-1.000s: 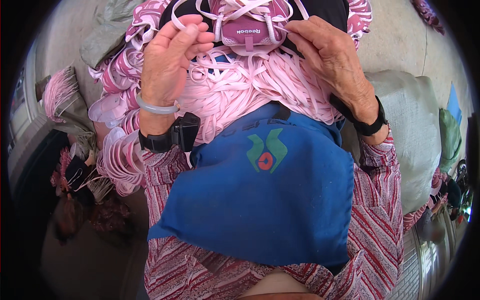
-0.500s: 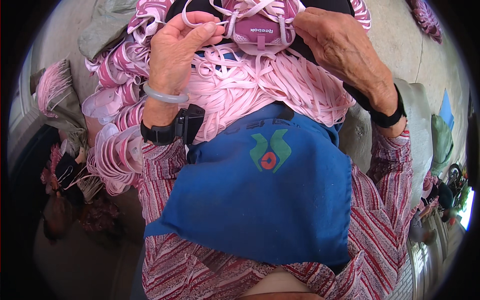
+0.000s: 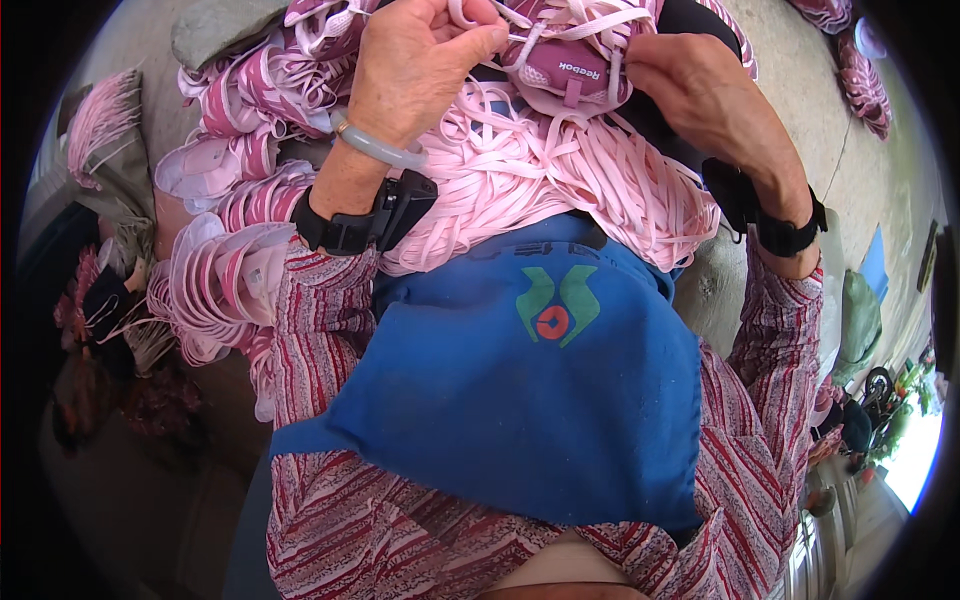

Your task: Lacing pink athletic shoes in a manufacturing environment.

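A purple-pink sneaker lies at the top centre, its tongue toward me and pale pink laces crossing its front. My left hand is at the sneaker's left side, thumb and fingers pinched on a pale pink shoelace by the eyelets. On the other side, my right hand has its fingertips closed against the sneaker's right eyelet edge; whether a lace is between them is hidden. A thick heap of pink shoelaces covers my lap just below the sneaker, over a blue apron.
Rows of nested pink shoe uppers are stacked to my left. Beyond them, a bundle of pink laces hangs over grey-green cloth. More shoe parts lie on the concrete floor at the far right, with a green bag nearer.
The whole view has shifted, so the sneaker and both hands sit further right and higher. My left hand has come closer to the eyelets with the lace. My right hand stays at the sneaker's right edge.
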Action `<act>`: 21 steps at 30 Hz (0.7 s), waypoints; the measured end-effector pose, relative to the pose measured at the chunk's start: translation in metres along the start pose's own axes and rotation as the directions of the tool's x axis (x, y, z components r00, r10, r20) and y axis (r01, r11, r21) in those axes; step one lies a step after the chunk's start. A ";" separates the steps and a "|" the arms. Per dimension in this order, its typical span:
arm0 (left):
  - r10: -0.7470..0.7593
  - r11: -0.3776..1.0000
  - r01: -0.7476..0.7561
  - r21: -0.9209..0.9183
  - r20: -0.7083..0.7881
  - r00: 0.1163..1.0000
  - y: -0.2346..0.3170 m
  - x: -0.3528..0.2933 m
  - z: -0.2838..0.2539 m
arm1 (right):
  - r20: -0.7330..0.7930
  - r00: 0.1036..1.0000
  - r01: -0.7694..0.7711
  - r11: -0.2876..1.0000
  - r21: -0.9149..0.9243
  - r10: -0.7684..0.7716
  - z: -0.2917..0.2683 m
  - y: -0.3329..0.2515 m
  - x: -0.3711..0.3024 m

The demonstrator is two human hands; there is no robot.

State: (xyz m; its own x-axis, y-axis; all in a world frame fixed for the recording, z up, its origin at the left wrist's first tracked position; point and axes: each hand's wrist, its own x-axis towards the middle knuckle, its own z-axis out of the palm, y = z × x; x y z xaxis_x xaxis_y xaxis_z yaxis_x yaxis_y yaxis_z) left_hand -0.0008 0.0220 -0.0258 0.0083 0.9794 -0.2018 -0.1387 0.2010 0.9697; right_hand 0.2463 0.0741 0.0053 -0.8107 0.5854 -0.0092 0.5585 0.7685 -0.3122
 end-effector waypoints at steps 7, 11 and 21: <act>-0.084 0.973 0.063 0.222 0.088 0.993 0.015 0.004 0.004 | -0.283 0.788 -0.398 0.803 0.443 0.547 0.024 -0.031 -0.029; 0.254 0.633 -0.305 0.712 0.181 0.950 0.030 0.006 0.013 | -0.428 0.791 -0.413 0.898 0.151 0.436 0.035 -0.057 -0.033; 0.007 0.976 -0.020 0.217 0.060 0.998 -0.018 0.013 0.000 | -0.441 0.797 -0.364 0.911 0.193 0.412 0.056 -0.042 -0.026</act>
State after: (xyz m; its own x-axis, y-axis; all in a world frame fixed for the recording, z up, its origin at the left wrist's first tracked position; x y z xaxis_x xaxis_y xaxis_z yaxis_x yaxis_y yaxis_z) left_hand 0.0015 0.0309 -0.0453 0.0668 0.9802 -0.1863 0.0789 0.1809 0.9803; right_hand 0.2344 0.0124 -0.0342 -0.3388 0.8972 0.2831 0.7698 0.4374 -0.4648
